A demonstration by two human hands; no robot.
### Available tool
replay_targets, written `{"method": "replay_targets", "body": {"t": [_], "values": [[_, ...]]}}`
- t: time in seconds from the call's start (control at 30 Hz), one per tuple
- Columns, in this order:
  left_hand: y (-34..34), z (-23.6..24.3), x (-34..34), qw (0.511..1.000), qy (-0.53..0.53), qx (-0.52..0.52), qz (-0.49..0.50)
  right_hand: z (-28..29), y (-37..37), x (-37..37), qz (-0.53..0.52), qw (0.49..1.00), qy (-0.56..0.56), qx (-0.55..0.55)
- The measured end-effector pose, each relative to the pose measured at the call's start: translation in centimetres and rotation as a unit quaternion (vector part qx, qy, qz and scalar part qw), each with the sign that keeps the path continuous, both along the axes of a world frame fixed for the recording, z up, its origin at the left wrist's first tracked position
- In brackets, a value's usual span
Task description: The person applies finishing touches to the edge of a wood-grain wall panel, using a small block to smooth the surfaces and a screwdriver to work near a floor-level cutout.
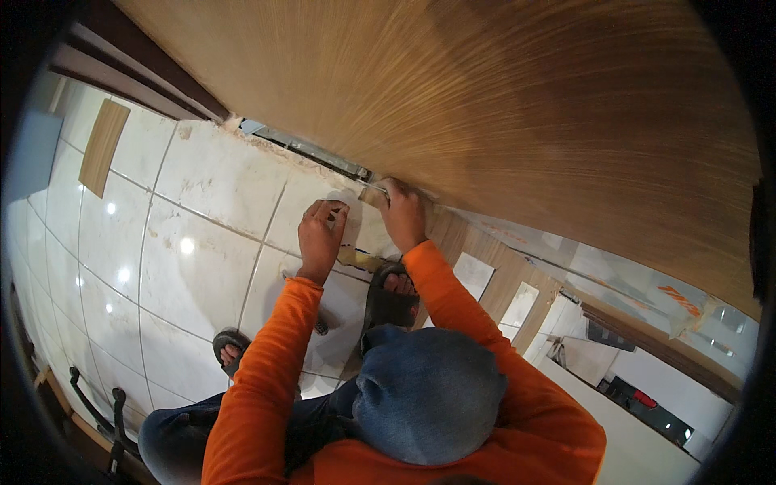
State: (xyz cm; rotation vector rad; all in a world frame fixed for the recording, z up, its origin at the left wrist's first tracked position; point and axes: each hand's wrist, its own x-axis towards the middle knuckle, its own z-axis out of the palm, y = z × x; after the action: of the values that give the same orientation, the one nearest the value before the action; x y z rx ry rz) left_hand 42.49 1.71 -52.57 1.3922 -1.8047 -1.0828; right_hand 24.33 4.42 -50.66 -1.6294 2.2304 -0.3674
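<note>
My right hand (pixel 402 212) is closed at the lower edge of a large wood-grain panel (pixel 453 89). A thin pale rod (pixel 372 187) sticks out from its fingers toward the end of a metal strip (pixel 323 155) set along the panel's edge. Just left of it, my left hand (pixel 321 236) is closed in a pinch above the tiles; what its fingertips hold, if anything, is too small to make out. Beside that hand lies a whitish, partly see-through piece (pixel 352 224), with a yellowish patch (pixel 360 259) below it.
White floor tiles (pixel 202 226) with dust and crumbs spread to the left. A wood-grain offcut (pixel 104 148) lies at far left. Wood-grain strips (pixel 505 271) lie right of my foot. A dark tool with a red part (pixel 645 398) is at far right. Black curved legs (pixel 117 420) stand lower left.
</note>
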Motion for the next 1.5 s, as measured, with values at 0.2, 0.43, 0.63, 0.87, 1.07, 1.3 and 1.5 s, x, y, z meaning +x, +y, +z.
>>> {"method": "replay_targets", "body": {"t": [0.2,0.43,0.63,0.87,1.07,1.3,1.5], "values": [[0.2,0.3,-0.8,0.998,0.029,0.047,-0.006,-1.2,0.3,-0.3,-0.02,0.994,-0.013,-0.105],[0.2,0.0,-0.9,0.997,0.021,0.077,-0.009,-0.1,-0.5,0.1,-0.005,1.0,0.003,0.016],[0.6,-1.4,-1.8,0.985,0.083,0.153,0.013,-0.6,-2.2,0.1,0.041,0.997,0.039,0.043],[1.0,0.5,-6.1,0.773,0.366,0.51,0.087,-0.9,-1.2,-1.0,0.043,0.998,-0.044,0.028],[0.2,0.7,-7.5,0.67,0.418,0.594,0.154,0.4,-1.4,-0.3,0.119,0.992,0.001,0.04],[0.5,-0.8,-7.0,0.699,0.398,0.586,0.099,0.6,-1.3,0.1,0.043,0.998,-0.024,-0.048],[0.4,-1.1,-6.8,0.678,0.413,0.597,0.12,-0.3,-2.1,-0.1,0.047,0.999,-0.004,0.008]]}}
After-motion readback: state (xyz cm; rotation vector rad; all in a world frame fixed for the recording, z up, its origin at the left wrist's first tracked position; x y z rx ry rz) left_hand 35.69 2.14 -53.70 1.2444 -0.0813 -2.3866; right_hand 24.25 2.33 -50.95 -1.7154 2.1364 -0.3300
